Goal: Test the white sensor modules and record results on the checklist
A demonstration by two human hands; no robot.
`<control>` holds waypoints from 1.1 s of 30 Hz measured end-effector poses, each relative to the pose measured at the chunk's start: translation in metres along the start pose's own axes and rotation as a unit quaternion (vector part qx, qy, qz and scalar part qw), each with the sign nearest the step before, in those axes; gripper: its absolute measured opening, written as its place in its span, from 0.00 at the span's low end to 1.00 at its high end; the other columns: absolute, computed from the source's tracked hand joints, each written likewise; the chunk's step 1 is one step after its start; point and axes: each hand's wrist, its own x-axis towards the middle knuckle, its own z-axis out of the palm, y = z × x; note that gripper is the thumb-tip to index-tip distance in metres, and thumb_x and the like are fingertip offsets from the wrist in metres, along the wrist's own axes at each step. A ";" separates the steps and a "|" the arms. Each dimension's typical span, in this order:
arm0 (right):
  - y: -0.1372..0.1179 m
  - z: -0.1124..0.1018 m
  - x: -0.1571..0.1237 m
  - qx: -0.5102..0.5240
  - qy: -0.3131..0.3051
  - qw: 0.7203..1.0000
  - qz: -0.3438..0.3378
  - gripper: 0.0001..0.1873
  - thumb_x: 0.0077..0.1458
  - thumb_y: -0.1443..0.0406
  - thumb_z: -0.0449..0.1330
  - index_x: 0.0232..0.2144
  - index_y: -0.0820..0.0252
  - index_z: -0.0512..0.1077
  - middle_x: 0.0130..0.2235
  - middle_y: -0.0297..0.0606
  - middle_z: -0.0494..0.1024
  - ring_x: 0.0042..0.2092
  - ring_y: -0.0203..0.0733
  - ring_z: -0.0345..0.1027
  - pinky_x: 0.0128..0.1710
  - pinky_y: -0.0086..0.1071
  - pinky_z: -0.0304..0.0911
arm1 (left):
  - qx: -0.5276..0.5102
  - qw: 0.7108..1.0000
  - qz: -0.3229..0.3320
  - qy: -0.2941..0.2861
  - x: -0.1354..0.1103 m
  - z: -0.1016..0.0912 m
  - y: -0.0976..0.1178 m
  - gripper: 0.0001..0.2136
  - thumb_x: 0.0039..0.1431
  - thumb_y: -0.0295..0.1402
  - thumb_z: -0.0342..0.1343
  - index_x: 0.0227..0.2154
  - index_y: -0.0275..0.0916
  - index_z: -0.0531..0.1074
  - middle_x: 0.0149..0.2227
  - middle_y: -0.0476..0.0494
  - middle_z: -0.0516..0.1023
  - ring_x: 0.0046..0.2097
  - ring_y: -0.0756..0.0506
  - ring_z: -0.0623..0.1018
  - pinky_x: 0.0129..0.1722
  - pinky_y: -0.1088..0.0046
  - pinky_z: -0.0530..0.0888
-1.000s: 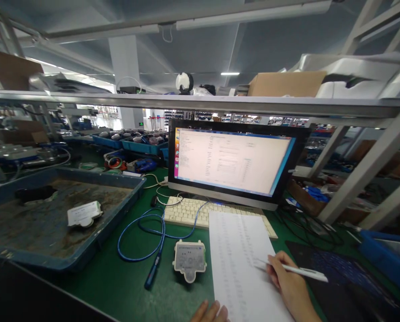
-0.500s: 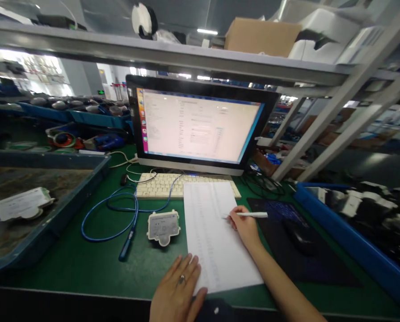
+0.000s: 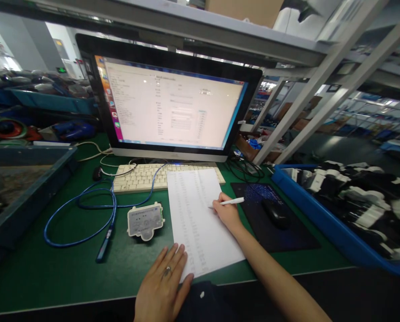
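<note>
A white sheet of paper (image 3: 195, 210) printed with rows of small text lies on the green mat, its top edge over the keyboard (image 3: 142, 176). My right hand (image 3: 227, 213) is closed on a white pen (image 3: 231, 201) whose tip touches the sheet's right side. My left hand (image 3: 162, 284) lies flat with fingers stretched out, pressing the sheet's lower left corner. A small white device (image 3: 145, 221) with a label sits left of the paper, beside a blue cable (image 3: 86, 210) ending in a dark probe.
A monitor (image 3: 168, 105) showing a document stands behind the keyboard. A black mouse (image 3: 276, 213) rests on a dark pad at right. A blue bin (image 3: 334, 214) with black and white parts is at far right; a dark blue tray (image 3: 25, 179) at left. A shelf runs overhead.
The view tipped down and drew closer to the desk. My left hand came fully into view, flat on the sheet's corner. My right hand kept the pen on the paper.
</note>
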 end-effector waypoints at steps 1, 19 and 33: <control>0.000 0.000 0.000 -0.004 -0.003 1.000 -0.002 0.11 0.39 0.64 0.52 0.13 0.53 0.53 0.13 0.25 0.60 0.19 0.33 0.53 0.23 0.29 0.51 | -0.001 1.000 -0.001 -0.002 -0.001 0.001 0.000 0.14 0.63 0.33 0.48 0.46 0.32 0.72 0.48 0.39 0.78 0.50 0.43 0.77 0.49 0.65 0.76; -0.003 0.000 0.001 -0.014 0.012 1.000 -0.006 0.10 0.38 0.63 0.51 0.13 0.53 0.52 0.12 0.25 0.59 0.19 0.34 0.53 0.22 0.30 0.50 | -0.023 1.000 -0.007 -0.004 -0.004 0.002 0.000 0.14 0.63 0.32 0.48 0.48 0.33 0.71 0.48 0.39 0.78 0.51 0.43 0.76 0.52 0.64 0.74; -0.002 0.000 0.002 0.015 0.026 1.000 0.001 0.11 0.36 0.64 0.53 0.12 0.54 0.52 0.12 0.24 0.55 0.20 0.33 0.49 0.22 0.30 0.47 | -0.019 1.000 -0.010 -0.004 -0.002 0.001 0.001 0.14 0.64 0.32 0.47 0.47 0.33 0.71 0.48 0.39 0.78 0.51 0.43 0.76 0.50 0.63 0.76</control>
